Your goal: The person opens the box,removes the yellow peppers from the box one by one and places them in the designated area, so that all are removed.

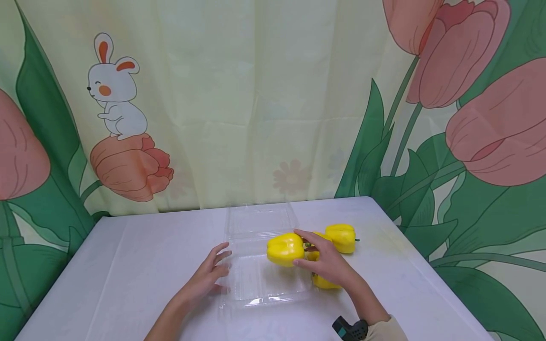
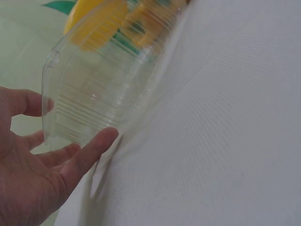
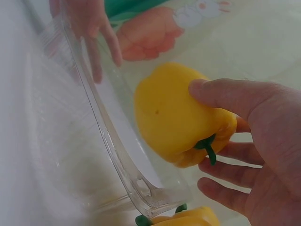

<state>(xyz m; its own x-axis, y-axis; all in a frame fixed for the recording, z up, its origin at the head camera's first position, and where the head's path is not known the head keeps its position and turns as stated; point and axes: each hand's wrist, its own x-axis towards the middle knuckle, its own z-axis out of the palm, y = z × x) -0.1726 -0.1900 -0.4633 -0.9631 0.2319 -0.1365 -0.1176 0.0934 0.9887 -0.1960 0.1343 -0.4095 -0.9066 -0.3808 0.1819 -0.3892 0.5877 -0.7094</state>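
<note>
In the head view my right hand [image 1: 326, 260] grips a yellow bell pepper [image 1: 285, 249] above a clear plastic clamshell box [image 1: 266, 298]. The right wrist view shows the thumb and fingers round the pepper [image 3: 174, 113], its green stem facing the palm. The box lies with its lid [image 1: 261, 220] folded back, away from me. My left hand [image 1: 209, 272] is at the box's left side, fingers spread and relaxed. From the left wrist, the left hand [image 2: 51, 160] has its fingertips right at the box's clear wall [image 2: 94, 103].
More yellow peppers lie right of the box, including one at the back [image 1: 341, 237] and one near the front [image 1: 325, 282], partly behind the right hand. A white cloth covers the table [image 1: 141, 265]. A curtain [image 1: 213, 104] with tulips and a rabbit hangs behind.
</note>
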